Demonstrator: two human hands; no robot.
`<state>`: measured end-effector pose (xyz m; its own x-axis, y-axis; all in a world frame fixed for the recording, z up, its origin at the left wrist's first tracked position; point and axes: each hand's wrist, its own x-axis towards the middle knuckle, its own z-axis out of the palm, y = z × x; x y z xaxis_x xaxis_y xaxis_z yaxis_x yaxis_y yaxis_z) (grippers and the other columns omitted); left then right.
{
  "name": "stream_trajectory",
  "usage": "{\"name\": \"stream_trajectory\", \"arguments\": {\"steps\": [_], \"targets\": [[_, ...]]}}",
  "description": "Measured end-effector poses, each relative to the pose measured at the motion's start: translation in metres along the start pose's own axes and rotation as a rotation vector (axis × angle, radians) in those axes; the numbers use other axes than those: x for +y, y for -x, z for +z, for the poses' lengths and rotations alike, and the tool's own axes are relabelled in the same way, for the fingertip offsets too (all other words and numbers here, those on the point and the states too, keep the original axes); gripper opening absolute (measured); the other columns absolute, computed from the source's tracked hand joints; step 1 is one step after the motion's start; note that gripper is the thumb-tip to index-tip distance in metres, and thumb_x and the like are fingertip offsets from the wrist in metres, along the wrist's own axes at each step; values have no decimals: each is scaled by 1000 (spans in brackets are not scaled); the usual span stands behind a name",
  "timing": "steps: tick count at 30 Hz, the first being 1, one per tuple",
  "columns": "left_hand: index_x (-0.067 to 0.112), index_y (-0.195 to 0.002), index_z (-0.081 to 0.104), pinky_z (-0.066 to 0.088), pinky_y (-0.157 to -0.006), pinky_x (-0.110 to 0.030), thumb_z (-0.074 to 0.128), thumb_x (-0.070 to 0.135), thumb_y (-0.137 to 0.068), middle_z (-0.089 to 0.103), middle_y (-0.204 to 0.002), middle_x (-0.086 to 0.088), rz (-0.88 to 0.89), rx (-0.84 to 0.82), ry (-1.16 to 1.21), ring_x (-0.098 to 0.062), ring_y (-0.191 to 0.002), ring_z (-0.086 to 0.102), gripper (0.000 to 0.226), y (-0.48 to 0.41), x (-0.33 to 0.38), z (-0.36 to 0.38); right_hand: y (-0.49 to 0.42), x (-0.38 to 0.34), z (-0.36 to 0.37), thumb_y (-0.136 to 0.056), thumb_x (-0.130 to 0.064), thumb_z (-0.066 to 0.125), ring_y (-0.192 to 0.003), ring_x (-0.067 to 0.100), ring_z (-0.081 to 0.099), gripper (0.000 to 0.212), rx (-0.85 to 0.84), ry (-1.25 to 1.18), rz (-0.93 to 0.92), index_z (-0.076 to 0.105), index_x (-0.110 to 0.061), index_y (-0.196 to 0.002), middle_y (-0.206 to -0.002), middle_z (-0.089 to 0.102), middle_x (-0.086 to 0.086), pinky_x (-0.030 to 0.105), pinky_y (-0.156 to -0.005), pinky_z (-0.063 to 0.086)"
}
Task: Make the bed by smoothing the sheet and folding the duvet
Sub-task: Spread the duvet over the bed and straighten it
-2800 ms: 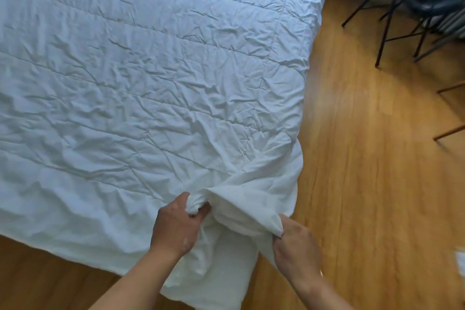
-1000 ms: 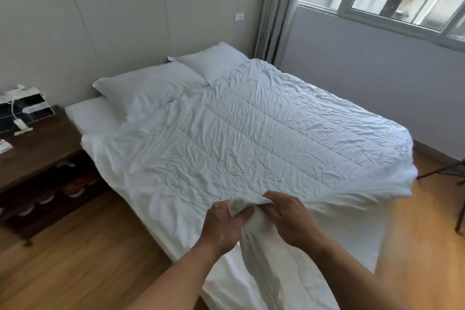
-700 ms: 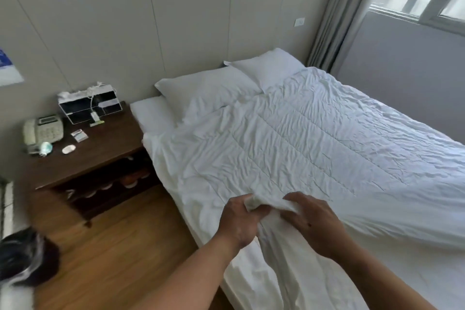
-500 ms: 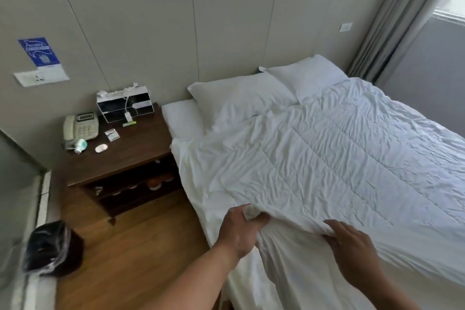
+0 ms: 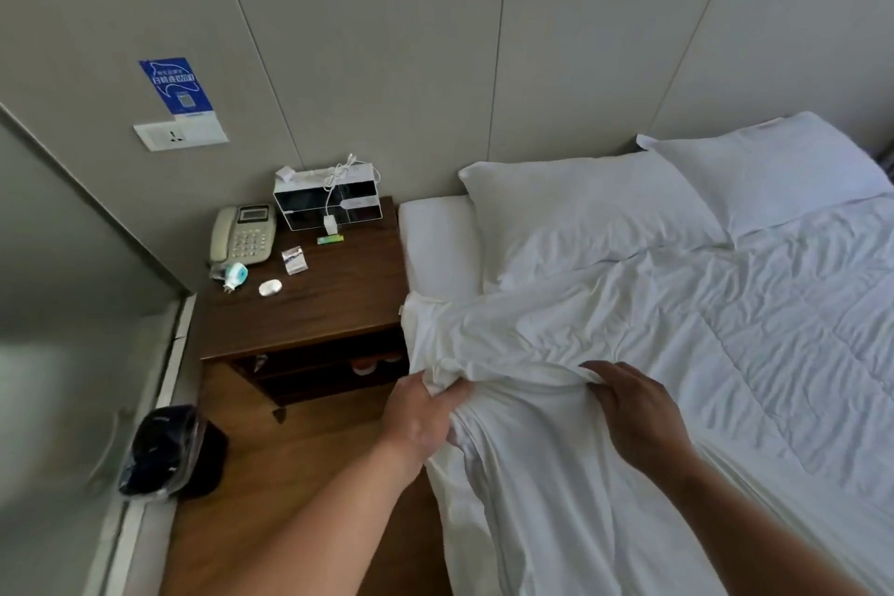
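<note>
A white quilted duvet (image 5: 725, 329) covers the bed, with its near end folded back over itself toward the pillows. My left hand (image 5: 425, 416) grips a bunched corner of the duvet at the bed's left edge. My right hand (image 5: 633, 407) holds the same folded edge further right, fingers curled into the cloth. Below the fold lies smoother white fabric (image 5: 556, 498), hanging over the bed's side. Two white pillows (image 5: 580, 213) lie at the head, and a strip of white sheet (image 5: 438, 247) shows beside them.
A dark wooden nightstand (image 5: 309, 305) stands left of the bed with a telephone (image 5: 242, 235), a white box (image 5: 329, 203) and small items. A black lined bin (image 5: 169, 455) sits on the wooden floor (image 5: 290, 474). Panelled wall behind the bed.
I have carried the duvet's foot corner up the bed toward the pillows, folding it over. My hands have spread apart along the folded edge. The view swung left to the nightstand.
</note>
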<state>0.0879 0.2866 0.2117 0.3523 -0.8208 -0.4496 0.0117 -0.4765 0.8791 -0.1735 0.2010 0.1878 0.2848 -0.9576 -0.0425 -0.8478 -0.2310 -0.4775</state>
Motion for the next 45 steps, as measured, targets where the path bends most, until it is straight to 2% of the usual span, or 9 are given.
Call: {"name": "stream_trajectory", "arguments": {"steps": [9,19,25,28,32,35,39,42,45], "targets": [[22,-88,78,57,-88,-48,78,32,-84,78,-89,1,-42,122,-2,-20,-88,73,12,-195,-6,-69,-172,-55,75,-94,-43,40,-98,16,66,34,-197,-65,-91,65,-37,-116,-101,73,-11,38,-86,52],[15,-83,77,57,-66,-44,76,36,-86,76,-77,-5,-262,-35,-153,-23,-67,69,22,-425,-126,-45,-323,7,242,-98,-28,57,-99,21,66,17,-446,72,211,70,-32,-108,-101,74,-12,34,-82,50],[16,-81,71,41,-53,-21,71,34,-90,67,-73,6,-282,-10,-316,-18,-71,65,20,-493,-181,-35,-361,38,326,-98,-29,54,-85,24,60,17,-621,85,377,67,-23,-91,-81,69,-5,38,-78,50],[18,-63,59,34,-42,-13,70,30,-92,57,-61,7,-241,58,-372,-16,-58,57,33,-513,-174,-28,-393,46,337,-97,-28,56,-81,23,58,18,-572,64,392,68,-22,-86,-77,67,-6,34,-71,45],[18,-52,43,32,-48,-23,68,36,-92,45,-56,5,-213,89,-555,-20,-58,49,51,-548,-162,-23,-423,56,355,-97,-32,57,-72,25,49,31,-519,82,351,54,-19,-69,-65,56,-5,31,-60,33],[18,-62,47,36,-67,-26,70,41,-90,42,-64,7,-244,-14,-739,-19,-73,49,43,-553,-165,-16,-413,64,378,-95,-41,54,-86,29,57,26,-537,105,378,58,-27,-75,-78,64,-5,36,-72,45],[18,-94,71,43,-69,-29,73,50,-82,66,-85,-2,-111,-61,-903,-26,-83,62,34,-547,-163,-13,-404,64,386,-95,-48,50,-103,28,62,26,-507,177,328,63,-29,-107,-105,70,-1,40,-87,48],[21,-120,54,51,-81,-39,73,46,-82,64,-112,-6,-89,-114,-1095,-32,-106,59,50,-547,-144,-6,-390,62,371,-88,-57,58,-121,25,52,49,-346,220,327,54,-33,-130,-128,57,-2,46,-108,34],[29,-138,35,41,-98,-46,72,37,-81,46,-135,-7,215,-176,-1309,-31,-125,43,68,-543,-120,15,-330,54,336,-79,-54,70,-133,25,42,68,15,110,356,48,-26,-138,-140,46,2,54,-117,25]]}}
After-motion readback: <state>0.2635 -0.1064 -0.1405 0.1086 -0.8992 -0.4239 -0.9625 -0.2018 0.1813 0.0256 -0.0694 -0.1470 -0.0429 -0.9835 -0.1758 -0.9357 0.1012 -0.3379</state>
